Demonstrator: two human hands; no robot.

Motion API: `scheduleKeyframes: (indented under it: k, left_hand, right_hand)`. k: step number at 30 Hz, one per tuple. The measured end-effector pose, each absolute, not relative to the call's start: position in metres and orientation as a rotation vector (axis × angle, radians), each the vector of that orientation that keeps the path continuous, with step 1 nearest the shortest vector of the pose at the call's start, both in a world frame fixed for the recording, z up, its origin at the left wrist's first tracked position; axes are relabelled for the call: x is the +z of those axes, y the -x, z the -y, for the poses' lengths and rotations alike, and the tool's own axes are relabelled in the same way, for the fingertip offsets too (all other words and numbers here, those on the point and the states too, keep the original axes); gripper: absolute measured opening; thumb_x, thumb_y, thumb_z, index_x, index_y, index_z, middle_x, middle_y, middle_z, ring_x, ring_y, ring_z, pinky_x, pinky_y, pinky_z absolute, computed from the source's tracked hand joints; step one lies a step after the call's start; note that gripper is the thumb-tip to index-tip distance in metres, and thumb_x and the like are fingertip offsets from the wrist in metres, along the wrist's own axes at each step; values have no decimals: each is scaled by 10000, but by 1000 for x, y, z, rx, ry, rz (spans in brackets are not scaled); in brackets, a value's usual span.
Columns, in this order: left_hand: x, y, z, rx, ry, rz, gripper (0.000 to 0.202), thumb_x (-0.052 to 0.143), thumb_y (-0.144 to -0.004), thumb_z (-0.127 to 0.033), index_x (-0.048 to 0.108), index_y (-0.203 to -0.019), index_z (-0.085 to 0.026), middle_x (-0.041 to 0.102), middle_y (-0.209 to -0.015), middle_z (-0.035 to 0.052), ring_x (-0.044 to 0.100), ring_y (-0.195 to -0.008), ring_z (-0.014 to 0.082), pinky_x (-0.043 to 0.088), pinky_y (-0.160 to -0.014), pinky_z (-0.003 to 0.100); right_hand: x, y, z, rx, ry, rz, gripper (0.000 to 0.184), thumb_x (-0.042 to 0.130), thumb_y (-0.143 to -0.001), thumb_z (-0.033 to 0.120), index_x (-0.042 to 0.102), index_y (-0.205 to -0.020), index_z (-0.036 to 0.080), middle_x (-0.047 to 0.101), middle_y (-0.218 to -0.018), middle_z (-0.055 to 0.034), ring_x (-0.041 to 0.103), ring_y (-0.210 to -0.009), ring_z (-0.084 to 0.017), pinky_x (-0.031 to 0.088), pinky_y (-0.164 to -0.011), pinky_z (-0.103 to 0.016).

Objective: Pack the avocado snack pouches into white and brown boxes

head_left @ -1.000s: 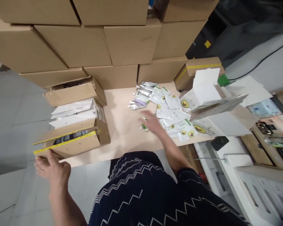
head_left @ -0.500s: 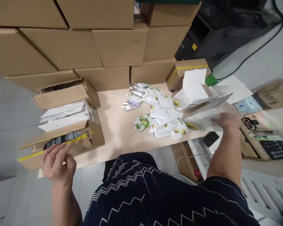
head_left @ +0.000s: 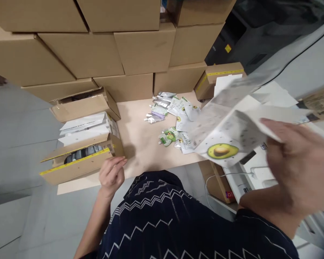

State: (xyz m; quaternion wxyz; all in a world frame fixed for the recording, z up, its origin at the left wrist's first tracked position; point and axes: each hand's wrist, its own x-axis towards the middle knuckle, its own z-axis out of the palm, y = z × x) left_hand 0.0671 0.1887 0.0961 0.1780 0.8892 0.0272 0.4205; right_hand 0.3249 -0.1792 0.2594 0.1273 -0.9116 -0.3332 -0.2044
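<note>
My right hand (head_left: 299, 165) grips a white carton (head_left: 223, 145) with an avocado print by its edge. The carton is lifted and tilted over the right side of the table, its flaps smeared by motion. Behind it, partly hidden, lie white avocado-print sachets (head_left: 187, 142). My left hand (head_left: 112, 175) hangs by the table's front edge, fingers drawn together and nothing visible in them. It is nearest to an open cardboard box (head_left: 83, 167) with dark packs inside. Spouted pouches (head_left: 158, 109) and a green pouch (head_left: 169, 136) lie on the table's middle.
Stacked cardboard boxes (head_left: 97, 54) wall off the back of the table (head_left: 136, 144). On the left stand white cartons (head_left: 90, 126) between open brown boxes. A dark printer (head_left: 240, 39) is at the back right. A cable (head_left: 226, 174) hangs beside the lower shelf.
My right hand has lifted the avocado-print carton up from the table toward me. My left hand has moved right, away from above the open brown box, and its fingers have drawn together.
</note>
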Motion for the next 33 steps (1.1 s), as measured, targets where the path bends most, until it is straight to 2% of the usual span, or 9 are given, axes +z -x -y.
scheduleKeyframes:
  k: [4, 11, 16, 21, 24, 26, 28, 31, 33]
  left_hand:
    - [111, -72, -160, 971, -2359, 115, 399, 533, -806, 11, 665, -1106, -216, 725, -952, 69, 686, -846, 153, 570, -693, 278]
    - [123, -69, -129, 798, -2069, 300, 502, 511, -828, -10, 588, -1283, -207, 716, -1054, 94, 688, -987, 180, 599, -778, 333]
    - [113, -69, -121, 800, -2108, 126, 451, 515, -893, -71, 582, -1300, -253, 677, -1169, 87, 647, -1101, 192, 572, -916, 412]
    - [73, -82, -135, 408, -2362, -284, 366, 403, -1007, -251, 577, -1321, -184, 576, -1368, 156, 482, -1362, 273, 462, -1099, 510]
    - [47, -86, -147, 240, -2507, -369, 373, 428, -1005, -334, 591, -1300, -174, 578, -1369, 147, 408, -1417, 322, 385, -1146, 561]
    - [37, -87, -150, 165, -2604, -358, 399, 505, -975, -379, 578, -1316, -184, 582, -1358, 141, 405, -1413, 339, 371, -1147, 566]
    - [34, -88, -148, 110, -2695, -359, 504, 603, -922, -395, 534, -1371, -176, 593, -1323, 156, 456, -1361, 348, 369, -1140, 563]
    - [33, -97, -140, 43, -2802, -483, 652, 716, -836, -336, 494, -1419, -147, 627, -1197, 184, 560, -1206, 352, 363, -1124, 574]
    - [32, -106, -137, 13, -2831, -597, 538, 722, -818, -273, 586, -1326, -162, 649, -1080, 167, 600, -1096, 341, 329, -1129, 605]
  right_hand:
    - [220, -291, 91, -555, 2478, 1410, 511, 439, -939, 77, 584, -1387, 276, 652, -1313, -72, 597, -1209, -282, 509, -1013, -488]
    - [106, -209, -11, 60, 2474, 1665, 420, 462, -989, 215, 582, -1385, 285, 578, -1431, -77, 494, -1313, -339, 415, -1060, -515]
    - [85, -163, -19, 397, 2531, 1653, 452, 441, -1003, 268, 523, -1445, 220, 506, -1501, -109, 440, -1367, -370, 391, -1095, -545]
    - [72, -171, -10, 493, 2412, 1791, 512, 471, -995, 286, 485, -1455, 61, 480, -1491, -222, 358, -1437, -373, 300, -1174, -576]
    - [68, -193, 3, 612, 2264, 1912, 563, 567, -957, 413, 519, -1436, 121, 385, -1572, -187, 259, -1492, -376, 290, -1170, -621]
    - [69, -210, 12, 672, 2190, 1944, 498, 591, -947, 405, 570, -1388, 175, 338, -1606, -147, 238, -1505, -361, 319, -1144, -639]
    - [70, -231, 18, 715, 2078, 1942, 366, 587, -956, 345, 650, -1283, 193, 391, -1580, -134, 291, -1492, -330, 370, -1124, -599]
    - [71, -269, 24, 833, 1948, 1814, 247, 525, -990, 303, 731, -1077, 198, 641, -1347, -108, 564, -1288, -241, 489, -1035, -445]
    - [66, -297, 28, 887, 2083, 1665, 262, 494, -1003, 305, 733, -995, 198, 730, -1132, -80, 676, -1056, -207, 541, -913, -380]
